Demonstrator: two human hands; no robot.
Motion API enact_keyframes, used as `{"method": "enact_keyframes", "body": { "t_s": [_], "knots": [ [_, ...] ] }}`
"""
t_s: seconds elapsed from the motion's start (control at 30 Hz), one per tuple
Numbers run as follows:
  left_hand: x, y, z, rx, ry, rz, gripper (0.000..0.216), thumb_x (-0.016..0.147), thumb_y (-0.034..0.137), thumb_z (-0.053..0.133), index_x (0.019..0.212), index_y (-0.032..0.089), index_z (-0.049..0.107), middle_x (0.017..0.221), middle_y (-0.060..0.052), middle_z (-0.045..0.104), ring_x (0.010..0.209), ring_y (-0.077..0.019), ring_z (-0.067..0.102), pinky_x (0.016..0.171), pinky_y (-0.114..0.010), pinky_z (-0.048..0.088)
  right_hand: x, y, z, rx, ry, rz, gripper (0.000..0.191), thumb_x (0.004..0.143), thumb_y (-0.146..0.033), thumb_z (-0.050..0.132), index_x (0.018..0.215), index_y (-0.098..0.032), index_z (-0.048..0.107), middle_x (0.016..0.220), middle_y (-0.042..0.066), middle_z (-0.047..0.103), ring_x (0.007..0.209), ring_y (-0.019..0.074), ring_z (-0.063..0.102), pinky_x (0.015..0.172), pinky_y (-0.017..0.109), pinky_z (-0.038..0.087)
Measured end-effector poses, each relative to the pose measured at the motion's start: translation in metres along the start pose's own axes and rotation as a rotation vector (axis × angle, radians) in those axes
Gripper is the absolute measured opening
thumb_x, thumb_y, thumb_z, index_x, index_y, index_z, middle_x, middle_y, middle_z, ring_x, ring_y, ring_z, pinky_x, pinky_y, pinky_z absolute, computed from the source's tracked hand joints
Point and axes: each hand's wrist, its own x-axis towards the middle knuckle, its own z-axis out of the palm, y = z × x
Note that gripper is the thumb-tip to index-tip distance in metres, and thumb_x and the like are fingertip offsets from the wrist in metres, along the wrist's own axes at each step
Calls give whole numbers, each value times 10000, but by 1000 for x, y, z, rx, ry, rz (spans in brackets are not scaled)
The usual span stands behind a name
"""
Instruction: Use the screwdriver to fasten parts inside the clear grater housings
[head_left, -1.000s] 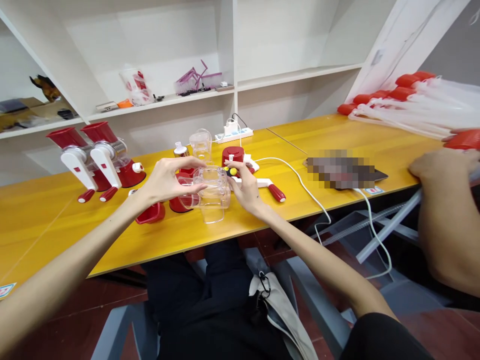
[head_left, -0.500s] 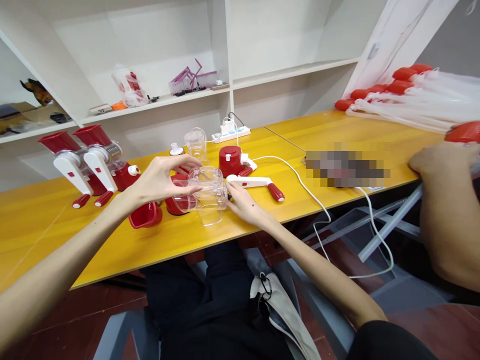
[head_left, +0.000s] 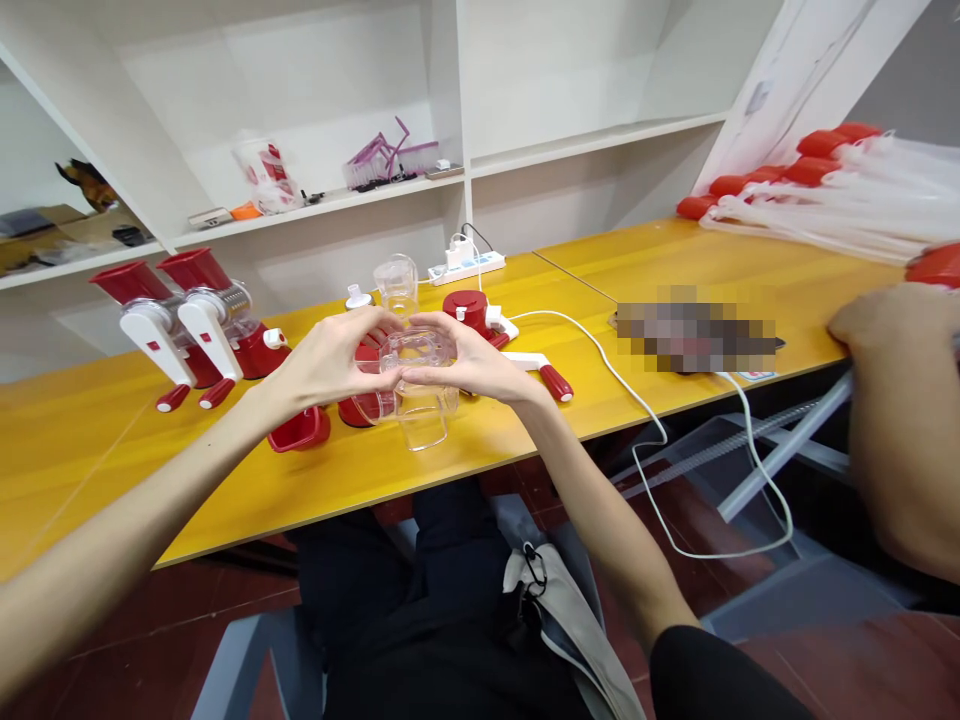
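A clear plastic grater housing [head_left: 424, 415] stands on the yellow table near its front edge. My left hand [head_left: 341, 352] curls around the left of its upper rim, thumb in front and fingers behind. On the other side, my right hand [head_left: 476, 360] grips the same rim, its thumb almost meeting the left thumb. Just behind and left of the housing sits a red base [head_left: 358, 410], partly hidden. A red hopper piece [head_left: 301, 430] lies to the left. Behind my right hand are a red part with a white knob [head_left: 465, 308] and a white crank with a red handle [head_left: 555, 382].
Two assembled rotary graters [head_left: 191, 330] stand at the left. Another clear housing [head_left: 397, 285] is at the back by a power strip [head_left: 466, 268]. A white cable [head_left: 600, 340] loops off the table. At right are a blurred-out object [head_left: 694, 338], red-capped clear bags [head_left: 810, 190] and another person's arm [head_left: 892, 400].
My right hand has moved up from the housing's right side to its upper rim, opposite my left hand. The housing stays in about the same place.
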Motion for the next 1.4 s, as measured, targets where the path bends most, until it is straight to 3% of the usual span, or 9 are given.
{"method": "enact_keyframes", "body": {
  "t_s": [0.23,0.4,0.7,0.8,0.9,1.1,1.27,1.4],
  "knots": [
    [-8,-2,1,-162,32,-61,482,832,577,722,1102,182,663,1080,-88,774,921,-217,758,878,-365,633,2,2,4,42,-7,73,885,671,-545,851,1400,-194,490,1514,114,525,1402,241,547,1295,513,401],
    [-6,3,-4,-233,56,-118,524,807,605,775,1075,172,649,1028,-95,782,893,-209,760,883,-366,633,3,-4,9,102,-2,116,751,740,-471,793,1366,-179,501,1476,114,559,1336,219,594,1235,496,475],
    [-9,1,1,-85,102,-56,486,875,657,698,1008,190,717,999,-82,779,875,-215,755,843,-352,604,-2,-9,11,123,0,92,686,742,-382,785,1333,-189,496,1395,97,608,1294,197,608,1202,466,510],
    [-15,-2,8,55,145,47,413,980,598,590,1016,225,764,1072,-85,787,968,-219,760,864,-346,593,-2,-8,11,95,19,79,684,750,-404,786,1343,-203,511,1460,91,554,1382,212,545,1281,504,418],
    [-21,-6,13,182,185,130,332,1041,479,538,1063,250,778,1111,-76,798,967,-193,769,788,-292,587,-2,-8,11,82,33,68,661,776,-431,766,1358,-222,532,1502,77,519,1430,214,502,1321,507,357],
    [-29,-12,14,321,156,174,346,1084,312,426,1207,225,737,1163,-106,790,976,-189,771,716,-262,586,-3,-14,13,73,63,48,421,856,-315,654,1264,-215,620,1415,54,593,1374,178,538,1314,473,360],
    [-34,-13,9,365,82,193,404,1074,209,351,1307,202,681,1257,-117,755,1084,-190,751,778,-265,613,-4,-17,15,64,84,26,325,854,-298,651,1169,-222,665,1371,40,613,1363,170,534,1313,458,349],
    [-36,-14,9,386,125,262,346,1077,208,400,1271,191,686,1228,-116,765,1042,-195,762,768,-270,619,-5,-18,14,71,66,23,351,826,-281,667,1170,-217,644,1361,36,618,1347,172,545,1305,462,359]
  ]
}}
